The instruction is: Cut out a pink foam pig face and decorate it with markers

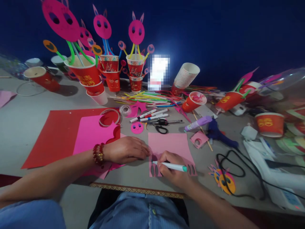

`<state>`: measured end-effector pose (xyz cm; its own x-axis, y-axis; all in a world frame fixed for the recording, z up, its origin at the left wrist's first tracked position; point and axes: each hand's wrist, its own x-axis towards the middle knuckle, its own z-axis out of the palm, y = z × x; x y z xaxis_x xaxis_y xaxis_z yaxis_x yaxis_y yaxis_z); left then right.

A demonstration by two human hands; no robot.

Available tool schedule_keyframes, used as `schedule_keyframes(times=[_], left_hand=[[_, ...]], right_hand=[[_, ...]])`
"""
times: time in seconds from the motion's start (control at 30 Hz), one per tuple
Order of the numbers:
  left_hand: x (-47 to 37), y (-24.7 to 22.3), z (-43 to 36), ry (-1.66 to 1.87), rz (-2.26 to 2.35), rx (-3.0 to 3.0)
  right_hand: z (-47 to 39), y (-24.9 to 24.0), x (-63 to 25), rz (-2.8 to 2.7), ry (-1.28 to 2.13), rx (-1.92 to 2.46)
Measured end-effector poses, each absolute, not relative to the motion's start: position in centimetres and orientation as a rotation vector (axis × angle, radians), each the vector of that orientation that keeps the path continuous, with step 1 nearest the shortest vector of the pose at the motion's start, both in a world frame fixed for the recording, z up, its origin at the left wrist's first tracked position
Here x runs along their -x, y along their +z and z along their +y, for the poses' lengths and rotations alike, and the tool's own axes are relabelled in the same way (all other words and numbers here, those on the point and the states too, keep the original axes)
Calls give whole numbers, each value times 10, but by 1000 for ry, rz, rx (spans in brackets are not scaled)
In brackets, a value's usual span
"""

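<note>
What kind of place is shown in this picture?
Probably a craft workspace, perhaps a small workshop or classroom. The table holds a cup puppet with a round pink face, a heap of colored sticks, and pink paper with shapes cut from it.

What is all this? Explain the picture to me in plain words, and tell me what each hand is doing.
There is no robot here, just a person's two bare hands. The single picture comes from a camera worn on the head, looking forward and down at the grey table.

The right hand holds a white marker with its tip on a light pink sheet, which has oval holes near its lower edge. The left hand lies at the sheet's left edge, gripping nothing.

Around them are a red sheet, scissors, pens and a dark blue glue gun. Behind stand red paper cups topped with pink paper faces.
</note>
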<state>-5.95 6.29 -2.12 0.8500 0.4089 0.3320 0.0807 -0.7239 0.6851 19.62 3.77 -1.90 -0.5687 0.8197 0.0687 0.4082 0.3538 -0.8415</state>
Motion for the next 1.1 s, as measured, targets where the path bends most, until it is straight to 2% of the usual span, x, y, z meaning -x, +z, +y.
schedule_keyframes(times=[1.1], left_hand=[[60, -20, 63, 645, 365, -2331]], right_hand=[[37, -18, -195, -2137, 1106, 1069]])
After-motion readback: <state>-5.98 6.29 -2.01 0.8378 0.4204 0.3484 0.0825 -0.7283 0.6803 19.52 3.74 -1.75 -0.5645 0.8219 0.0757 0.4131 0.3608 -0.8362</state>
